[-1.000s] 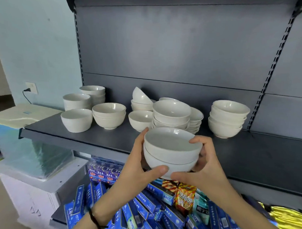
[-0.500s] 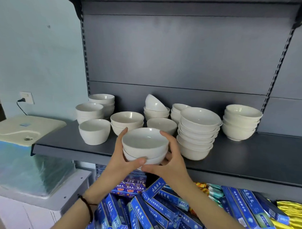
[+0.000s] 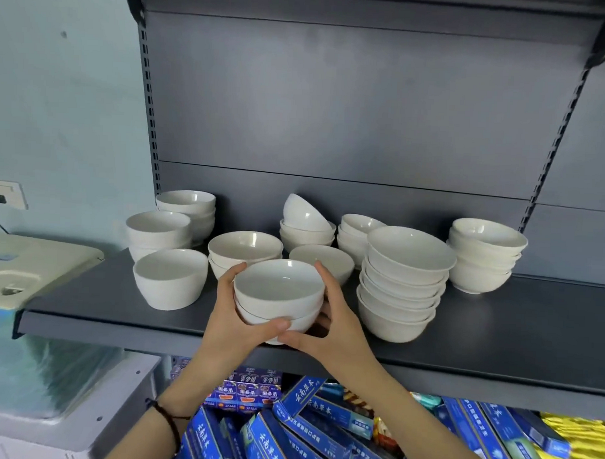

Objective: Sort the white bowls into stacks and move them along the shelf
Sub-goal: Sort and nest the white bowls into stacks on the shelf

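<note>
Over the shelf (image 3: 496,325) front, the nested pair of bowls (image 3: 278,290) is now sitting further left than a second ago, just left of the tall stack (image 3: 403,287). Left hand (image 3: 231,318) and right hand (image 3: 337,325) are flanking it, each grip curling round the walls, thumbs meeting at the near side. One bowl is nesting inside the other.

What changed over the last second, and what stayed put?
The left hand and right hand carried the two-bowl stack leftward, away from in front of the tall stack, and in over the shelf. Both still grip it; whether it touches the shelf is hidden. The other bowls stayed put.
</note>
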### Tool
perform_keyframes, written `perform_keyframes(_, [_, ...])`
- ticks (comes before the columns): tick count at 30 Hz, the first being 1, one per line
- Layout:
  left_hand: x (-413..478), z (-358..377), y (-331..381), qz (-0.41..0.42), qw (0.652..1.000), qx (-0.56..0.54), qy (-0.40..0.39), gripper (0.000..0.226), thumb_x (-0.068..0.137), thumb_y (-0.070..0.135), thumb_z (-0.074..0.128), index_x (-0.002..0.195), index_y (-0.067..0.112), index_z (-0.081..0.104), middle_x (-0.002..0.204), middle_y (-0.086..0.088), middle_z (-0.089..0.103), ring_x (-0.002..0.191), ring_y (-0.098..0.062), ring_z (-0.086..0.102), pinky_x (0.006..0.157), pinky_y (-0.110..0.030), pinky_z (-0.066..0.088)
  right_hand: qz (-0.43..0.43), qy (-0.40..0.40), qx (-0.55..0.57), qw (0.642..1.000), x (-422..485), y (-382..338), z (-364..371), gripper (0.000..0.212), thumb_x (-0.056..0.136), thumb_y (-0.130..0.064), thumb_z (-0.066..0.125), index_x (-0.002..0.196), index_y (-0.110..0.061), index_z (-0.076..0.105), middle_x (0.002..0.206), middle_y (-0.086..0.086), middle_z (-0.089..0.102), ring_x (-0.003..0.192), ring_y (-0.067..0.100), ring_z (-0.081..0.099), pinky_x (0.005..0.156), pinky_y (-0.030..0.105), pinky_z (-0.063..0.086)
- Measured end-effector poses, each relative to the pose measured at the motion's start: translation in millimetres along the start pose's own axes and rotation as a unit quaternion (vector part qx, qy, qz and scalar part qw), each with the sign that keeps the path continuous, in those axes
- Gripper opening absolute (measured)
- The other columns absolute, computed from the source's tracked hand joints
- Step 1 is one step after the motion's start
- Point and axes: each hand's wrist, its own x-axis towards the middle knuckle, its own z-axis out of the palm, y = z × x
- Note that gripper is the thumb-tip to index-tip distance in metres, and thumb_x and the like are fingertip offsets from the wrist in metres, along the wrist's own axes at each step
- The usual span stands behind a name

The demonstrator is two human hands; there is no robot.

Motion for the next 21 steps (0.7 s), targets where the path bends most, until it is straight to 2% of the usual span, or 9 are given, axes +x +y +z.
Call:
perform_keyframes(3, [0.6,9.3,8.2,0.012,1.000,0.007,0.014,0.089,0.039,0.046,0.080,0.115,0.042,0.034,0.119,0.018,0.048,0.102,0.021,0.050,0.082,0.000,0.040,-0.037,0.058,-0.108,0.992,-11.5,-1.2,-6.9,0.082,0.077,-0.030,0.081,0.144,-0.044,0.035,0.137,-0.018,0.049,0.122,-0.002,0.050,0.100,0.025,0.049])
perform_keyframes(5, [0.8,14.4,10.2,0.011,0.999,0.017,0.034,0.088,0.038,0.048,0.080,0.113,0.043,0.033,0.117,0.020,0.045,0.102,0.022,0.048,0.082,0.001,0.038,-0.097,0.139,-0.165,0.972,-21.0,-2.1,-13.2,0.057,0.083,-0.026,0.076,0.131,-0.041,0.049,0.122,-0.014,0.058,0.106,0.001,0.058,0.086,0.024,0.053])
perform_keyframes(8, [-1.5,20.2,6.8,0.004,0.997,0.042,0.060,0.102,0.038,0.053,0.080,0.126,0.033,0.033,0.127,0.007,0.045,0.115,0.002,0.048,0.094,-0.010,0.037,-0.201,0.286,-0.204,0.915,-31.7,-8.3,-25.7,0.027,0.086,-0.026,0.067,0.110,-0.032,0.057,0.098,-0.009,0.061,0.079,0.006,0.058,0.073,0.014,0.048])
perform_keyframes(10, [-1.9,25.8,4.2,0.001,0.996,0.053,0.066,0.117,0.039,0.055,0.080,0.138,0.020,0.029,0.135,-0.003,0.041,0.123,-0.013,0.044,0.101,-0.023,0.037,-0.244,0.370,-0.251,0.861,-35.1,-10.1,-33.5,0.024,0.084,-0.023,0.067,0.106,-0.023,0.058,0.104,-0.004,0.058,0.093,0.004,0.049,0.087,0.013,0.039])
perform_keyframes(12, [-2.3,32.3,6.4,-0.005,0.996,0.057,0.069,0.122,0.040,0.054,0.082,0.142,0.015,0.026,0.137,-0.005,0.039,0.125,-0.016,0.042,0.104,-0.027,0.037,-0.213,0.431,-0.272,0.834,-33.3,-7.6,-39.4,0.040,0.078,-0.022,0.077,0.113,-0.017,0.057,0.119,0.006,0.056,0.112,0.011,0.041,0.099,0.021,0.032])
perform_keyframes(14, [-3.2,37.1,6.9,-0.006,0.996,0.058,0.074,0.123,0.041,0.054,0.082,0.144,0.015,0.025,0.137,-0.004,0.038,0.126,-0.017,0.042,0.105,-0.028,0.037,-0.141,0.472,-0.289,0.821,-27.6,-2.7,-42.8,0.071,0.068,-0.026,0.087,0.126,-0.017,0.048,0.135,0.016,0.046,0.124,0.024,0.038,0.103,0.033,0.029])
perform_keyframes(17, [-4.4,39.9,5.8,-0.007,0.995,0.061,0.082,0.125,0.042,0.058,0.080,0.145,0.014,0.024,0.139,-0.005,0.038,0.128,-0.019,0.041,0.109,-0.035,0.037,-0.058,0.465,-0.258,0.845,-20.5,2.5,-49.4,0.108,0.051,-0.032,0.096,0.137,-0.031,0.031,0.152,0.017,0.026,0.137,0.033,0.031,0.109,0.045,0.029])
perform_keyframes(19, [-4.2,40.1,5.8,-0.009,0.995,0.058,0.084,0.125,0.041,0.058,0.079,0.145,0.015,0.024,0.139,-0.005,0.037,0.127,-0.018,0.041,0.107,-0.032,0.037,-0.046,0.413,-0.192,0.889,-17.3,5.6,-53.4,0.119,0.049,-0.028,0.097,0.140,-0.043,0.022,0.158,0.010,0.014,0.143,0.018,0.022,0.117,0.030,0.026])
perform_keyframes(21, [-3.7,40.7,5.4,-0.005,0.995,0.055,0.086,0.124,0.041,0.058,0.078,0.144,0.016,0.025,0.139,-0.004,0.038,0.126,-0.017,0.041,0.104,-0.027,0.036,-0.057,0.383,-0.170,0.906,-16.5,11.1,-57.0,0.126,0.052,-0.022,0.097,0.140,-0.052,0.012,0.160,0.004,0.009,0.141,0.003,0.015,0.116,0.016,0.018])
